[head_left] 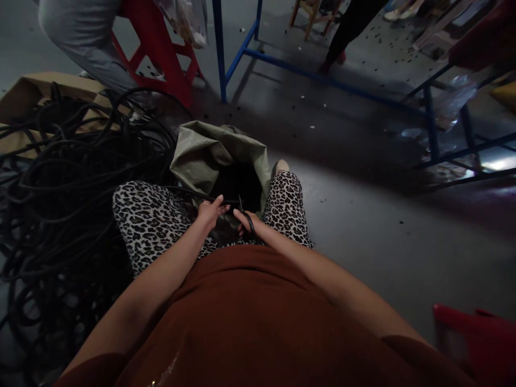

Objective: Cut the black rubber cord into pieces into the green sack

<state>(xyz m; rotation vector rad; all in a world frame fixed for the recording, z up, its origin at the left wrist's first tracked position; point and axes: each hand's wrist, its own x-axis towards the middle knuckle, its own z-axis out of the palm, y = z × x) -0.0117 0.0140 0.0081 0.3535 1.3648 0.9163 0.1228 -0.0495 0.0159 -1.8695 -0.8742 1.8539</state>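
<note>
Black, rubbery-looking cord [185, 191] runs from a tangled heap [80, 172] at left to a creased grey-green sack [197, 150] on smooth grey floor [363, 215], a blue metal frame [221, 54] beyond. The right hand [246, 219] grips scissors [250, 224] at the sack's dark mouth; whether the left hand [208, 213] grasps the cord cannot be told. Shadow hides the sack's contents.

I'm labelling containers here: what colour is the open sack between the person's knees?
The sack is a dull grey-green, seen best in the head view.

Red stool [151, 32] beside a co-worker's grey-clad leg [86, 40], blue metal frame [220, 54], wooden stool [312, 21]
</note>
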